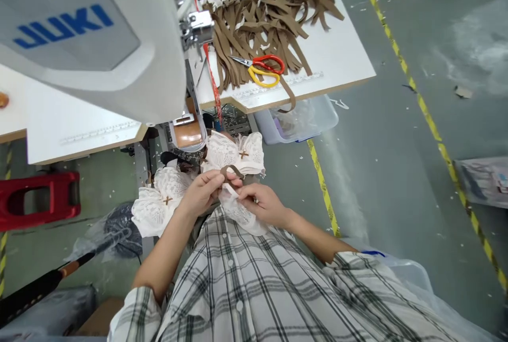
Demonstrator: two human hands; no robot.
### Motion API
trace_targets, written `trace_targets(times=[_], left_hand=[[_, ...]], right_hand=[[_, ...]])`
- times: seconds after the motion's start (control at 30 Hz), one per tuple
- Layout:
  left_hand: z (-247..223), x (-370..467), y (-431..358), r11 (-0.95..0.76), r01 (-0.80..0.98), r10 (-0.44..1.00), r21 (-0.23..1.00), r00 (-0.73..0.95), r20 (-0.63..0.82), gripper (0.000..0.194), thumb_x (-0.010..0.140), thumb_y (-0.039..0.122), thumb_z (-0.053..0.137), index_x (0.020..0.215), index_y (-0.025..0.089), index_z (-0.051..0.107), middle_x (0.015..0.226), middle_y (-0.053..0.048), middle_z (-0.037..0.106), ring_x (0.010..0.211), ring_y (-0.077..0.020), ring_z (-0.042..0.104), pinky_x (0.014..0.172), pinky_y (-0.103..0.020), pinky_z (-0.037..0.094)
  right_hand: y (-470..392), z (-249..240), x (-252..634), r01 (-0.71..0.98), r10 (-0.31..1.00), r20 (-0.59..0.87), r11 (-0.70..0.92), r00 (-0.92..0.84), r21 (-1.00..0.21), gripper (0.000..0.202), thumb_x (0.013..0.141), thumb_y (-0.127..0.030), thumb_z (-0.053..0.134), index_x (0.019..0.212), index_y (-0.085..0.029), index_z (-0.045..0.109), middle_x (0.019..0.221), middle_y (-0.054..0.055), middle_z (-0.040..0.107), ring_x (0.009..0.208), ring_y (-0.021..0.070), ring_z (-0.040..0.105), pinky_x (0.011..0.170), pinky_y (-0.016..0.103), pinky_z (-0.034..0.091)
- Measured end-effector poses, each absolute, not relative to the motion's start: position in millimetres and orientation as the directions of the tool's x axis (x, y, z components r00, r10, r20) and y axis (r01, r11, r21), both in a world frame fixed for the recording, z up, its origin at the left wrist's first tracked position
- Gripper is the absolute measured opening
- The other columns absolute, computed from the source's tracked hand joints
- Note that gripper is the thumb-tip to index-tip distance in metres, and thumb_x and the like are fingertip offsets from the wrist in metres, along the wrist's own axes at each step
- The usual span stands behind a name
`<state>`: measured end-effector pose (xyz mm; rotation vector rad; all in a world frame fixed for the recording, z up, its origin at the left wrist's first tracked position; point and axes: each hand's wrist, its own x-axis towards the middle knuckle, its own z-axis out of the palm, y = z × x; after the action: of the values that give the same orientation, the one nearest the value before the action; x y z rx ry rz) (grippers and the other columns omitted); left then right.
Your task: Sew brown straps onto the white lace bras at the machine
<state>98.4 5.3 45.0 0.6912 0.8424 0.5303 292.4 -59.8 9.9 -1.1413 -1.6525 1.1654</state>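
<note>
Near the lap, my left hand point(204, 192) pinches a brown strap point(231, 169) that curves in a small loop above the fingers. Close beside it on the right, my right hand point(262, 203) has its fingers closed on the edge of a white lace piece point(241, 214), which hangs below both hands. White lace cups with a small brown bow point(243, 154) lie just beyond the hands. More white lace point(153, 209) with another brown bow rests to the left of my left hand. The exact spot where strap and lace meet is hidden by the fingers.
A JUKI sewing machine point(130, 51) fills the upper left. On the white table point(337, 66) lie a heap of brown straps point(262, 24) and red-and-yellow scissors point(264, 69). A clear plastic bin point(323, 119) stands below the table edge; a red stool point(59, 199) is at left.
</note>
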Motion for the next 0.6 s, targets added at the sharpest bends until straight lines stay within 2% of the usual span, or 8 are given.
trace_targets(times=[0.1, 0.23, 0.4, 0.6], left_hand=[[59, 92, 9, 0.713, -0.157, 0.65, 0.683, 0.512, -0.561, 0.039, 0.085, 0.05, 0.068, 0.102, 0.016, 0.074, 0.093, -0.01, 0.078, 0.082, -0.0187, 0.073, 0.071, -0.027, 0.056], [68, 86, 13, 0.738, -0.098, 0.625, 0.668, 0.471, -0.622, 0.041, 0.085, 0.051, 0.067, 0.108, 0.018, 0.074, 0.096, -0.008, 0.078, 0.076, -0.0143, 0.071, 0.069, -0.025, 0.058], [69, 82, 15, 0.735, -0.052, 0.622, 0.676, 0.449, -0.641, 0.042, 0.084, 0.052, 0.067, 0.108, 0.019, 0.075, 0.09, -0.007, 0.078, 0.071, -0.0137, 0.071, 0.064, -0.023, 0.057], [73, 79, 15, 0.699, 0.008, 0.645, 0.715, 0.426, -0.635, 0.043, 0.086, 0.052, 0.065, 0.109, 0.017, 0.075, 0.087, -0.008, 0.077, 0.067, -0.0147, 0.07, 0.06, -0.023, 0.055]], right_hand=[[-63, 8, 291, 0.066, 0.979, -0.018, -0.004, -0.204, -0.998, 0.01, 0.092, -0.032, 0.062, 0.095, -0.024, 0.059, 0.085, 0.001, 0.068, 0.07, 0.0133, 0.064, 0.063, 0.025, 0.05], [-61, 10, 287, -0.066, 0.967, -0.133, -0.151, -0.219, -0.986, 0.017, 0.09, -0.037, 0.066, 0.094, -0.023, 0.057, 0.083, 0.0, 0.065, 0.07, 0.0126, 0.062, 0.063, 0.025, 0.05], [-57, 17, 286, -0.097, 0.953, -0.186, -0.214, -0.239, -0.972, 0.019, 0.088, -0.038, 0.068, 0.094, -0.023, 0.057, 0.082, 0.0, 0.063, 0.069, 0.0116, 0.06, 0.062, 0.024, 0.049], [-56, 20, 286, -0.082, 0.94, -0.179, -0.21, -0.29, -0.974, 0.018, 0.09, -0.038, 0.066, 0.095, -0.023, 0.057, 0.082, -0.001, 0.062, 0.067, 0.0101, 0.057, 0.062, 0.022, 0.046]])
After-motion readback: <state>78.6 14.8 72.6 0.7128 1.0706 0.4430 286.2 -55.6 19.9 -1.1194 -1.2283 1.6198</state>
